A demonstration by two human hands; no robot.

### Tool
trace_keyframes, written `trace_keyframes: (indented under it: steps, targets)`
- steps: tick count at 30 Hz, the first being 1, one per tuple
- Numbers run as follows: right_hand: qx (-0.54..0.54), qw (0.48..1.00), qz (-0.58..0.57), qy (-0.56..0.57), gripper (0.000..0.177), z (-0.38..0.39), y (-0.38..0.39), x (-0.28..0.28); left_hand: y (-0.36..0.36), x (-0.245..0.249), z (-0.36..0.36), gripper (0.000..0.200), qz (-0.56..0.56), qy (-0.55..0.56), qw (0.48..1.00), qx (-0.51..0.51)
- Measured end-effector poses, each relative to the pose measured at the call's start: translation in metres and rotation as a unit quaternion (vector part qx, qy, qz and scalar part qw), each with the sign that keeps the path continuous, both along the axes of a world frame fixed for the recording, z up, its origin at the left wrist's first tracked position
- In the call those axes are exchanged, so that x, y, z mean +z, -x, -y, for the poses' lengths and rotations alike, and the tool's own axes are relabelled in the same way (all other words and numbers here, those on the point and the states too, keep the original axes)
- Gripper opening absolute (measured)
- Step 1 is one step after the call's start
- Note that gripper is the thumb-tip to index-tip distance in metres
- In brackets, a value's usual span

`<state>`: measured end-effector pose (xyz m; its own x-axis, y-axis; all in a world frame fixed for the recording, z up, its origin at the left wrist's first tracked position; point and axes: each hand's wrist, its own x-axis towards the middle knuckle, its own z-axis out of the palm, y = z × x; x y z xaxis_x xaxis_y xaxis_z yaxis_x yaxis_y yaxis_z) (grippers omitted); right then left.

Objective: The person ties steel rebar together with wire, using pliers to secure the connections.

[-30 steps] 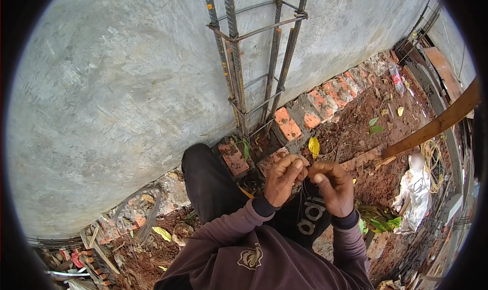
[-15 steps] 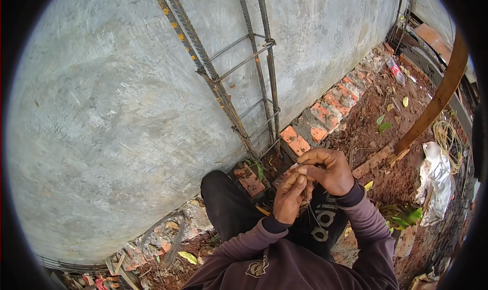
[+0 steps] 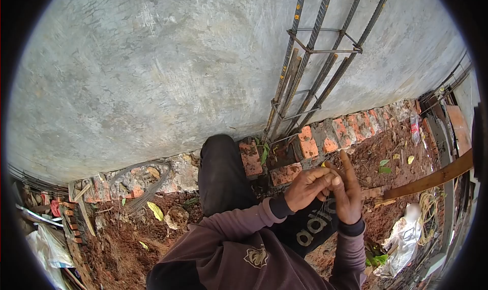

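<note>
My left hand (image 3: pixel 305 189) is closed, its fingertips pinched on thin wire just above my knee. Against it, my right hand (image 3: pixel 347 191) pinches at the same spot with thumb and a finger, while its index finger points up. Thin wire strands (image 3: pixel 324 208) hang down below the fingers; their upper ends are hidden by the fingertips. Beyond my hands, a column of ribbed steel bars (image 3: pixel 317 61) with tied stirrups rises along the grey wall (image 3: pixel 152 76).
A row of mortared bricks (image 3: pixel 343 132) runs along the wall's foot. A bundle of wire (image 3: pixel 147 196) lies at the left. On the right are a curved wooden plank (image 3: pixel 432 182), a plastic bottle (image 3: pixel 415 127), a white sack (image 3: pixel 401 241) and coiled rope (image 3: pixel 428 216).
The view has turned, so the steel column now appears further right and more ground shows at the left. My right index finger has straightened upward; both hands remain together.
</note>
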<state>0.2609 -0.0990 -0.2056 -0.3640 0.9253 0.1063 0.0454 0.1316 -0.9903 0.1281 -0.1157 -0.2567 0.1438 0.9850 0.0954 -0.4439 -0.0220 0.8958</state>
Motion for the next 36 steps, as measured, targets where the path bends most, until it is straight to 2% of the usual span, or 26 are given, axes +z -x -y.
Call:
trace_keyframes:
  steps: [1, 2, 5, 6, 9, 12, 15, 17, 19, 23, 26, 29, 32, 35, 36]
  targets:
    - [-0.015, 1.000, -0.022, -0.016, 0.044, 0.010, 0.008, -0.004, 0.007, 0.007, 0.000, 0.034, -0.002, 0.013, 0.999, 0.040]
    - [-0.006, 0.995, -0.041, 0.089, 0.045, 0.024, 0.013, -0.001, 0.015, -0.001, -0.005, 0.035, -0.062, -0.052, 0.992, 0.098]
    - [-0.022, 0.992, 0.120, 0.003, 0.046, 0.039, 0.015, -0.024, 0.028, -0.004, -0.002, 0.035, -0.043, -0.024, 0.994, 0.095]
    - [-0.032, 0.996, 0.078, 0.009, 0.044, 0.038, 0.016, -0.030, 0.023, 0.003, 0.003, 0.035, 0.020, -0.026, 0.992, 0.121]
    - [-0.028, 0.996, 0.063, 0.054, 0.038, 0.033, 0.019, -0.022, 0.020, 0.004, 0.004, 0.031, 0.095, -0.035, 0.981, 0.162]
    - [0.022, 0.989, 0.115, 0.091, 0.032, 0.043, 0.021, -0.020, 0.042, 0.007, -0.001, 0.026, 0.309, 0.055, 0.941, 0.127]
    - [0.102, 0.981, 0.156, 0.057, 0.028, 0.043, 0.009, -0.028, 0.081, 0.014, 0.001, 0.023, 0.346, 0.009, 0.927, 0.144]
    - [0.141, 0.967, 0.195, 0.087, 0.023, 0.044, -0.006, -0.031, 0.111, 0.023, 0.001, 0.023, 0.304, -0.058, 0.914, 0.264]
    - [0.178, 0.955, 0.218, 0.095, 0.022, 0.045, -0.013, -0.023, 0.134, 0.029, 0.005, 0.023, 0.237, -0.104, 0.904, 0.341]
    - [0.238, 0.944, 0.227, -0.033, 0.025, 0.047, -0.011, -0.017, 0.159, 0.038, 0.011, 0.023, 0.209, -0.152, 0.864, 0.432]
    - [0.245, 0.939, 0.231, -0.076, 0.033, 0.047, 0.001, -0.012, 0.172, 0.042, 0.007, 0.025, 0.210, -0.175, 0.834, 0.479]
    - [0.205, 0.946, 0.249, -0.047, 0.039, 0.057, 0.007, -0.032, 0.183, 0.036, 0.008, 0.025, 0.195, -0.173, 0.821, 0.508]
    - [0.130, 0.990, 0.057, 0.009, 0.032, 0.073, 0.020, -0.039, 0.196, 0.020, 0.001, 0.026, 0.214, -0.148, 0.803, 0.536]
    - [0.250, 0.958, 0.108, -0.094, 0.023, 0.061, 0.009, -0.060, 0.204, 0.008, -0.006, 0.028, 0.227, -0.117, 0.784, 0.565]
    - [0.301, 0.942, 0.142, -0.028, 0.022, 0.058, 0.007, -0.060, 0.206, 0.004, -0.007, 0.028, 0.230, -0.102, 0.778, 0.576]
